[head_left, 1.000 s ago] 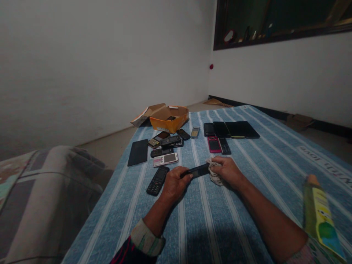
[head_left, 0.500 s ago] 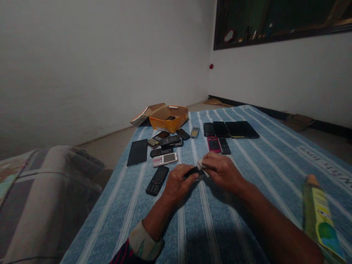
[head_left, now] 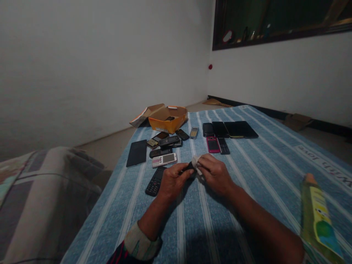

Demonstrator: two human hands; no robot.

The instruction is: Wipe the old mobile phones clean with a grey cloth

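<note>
Between thumb and fingers my left hand (head_left: 173,182) grips a small black phone (head_left: 190,166), most of it covered by the fingers. My right hand (head_left: 216,172) pinches a crumpled white tissue (head_left: 195,161) against the far end of that phone. Just left of my left hand lies a black keypad phone (head_left: 155,183), partly hidden by it. A white and pink phone (head_left: 165,160) rests a little farther off. Beyond my right hand are a pink phone (head_left: 213,145) and a slim black keypad phone (head_left: 224,146), side by side.
An open orange cardboard box (head_left: 167,123) stands at the far end of the blue striped cloth (head_left: 247,190). Several phones lie before it, with a black tablet (head_left: 136,153) at left. Dark flat devices (head_left: 242,129) sit far right. A yellow-green bottle (head_left: 319,220) lies near right.
Both hands have shifted slightly left with the phone and tissue. My left hand now covers part of the keypad phone beside it. The tissue wraps more over the held phone's end.
</note>
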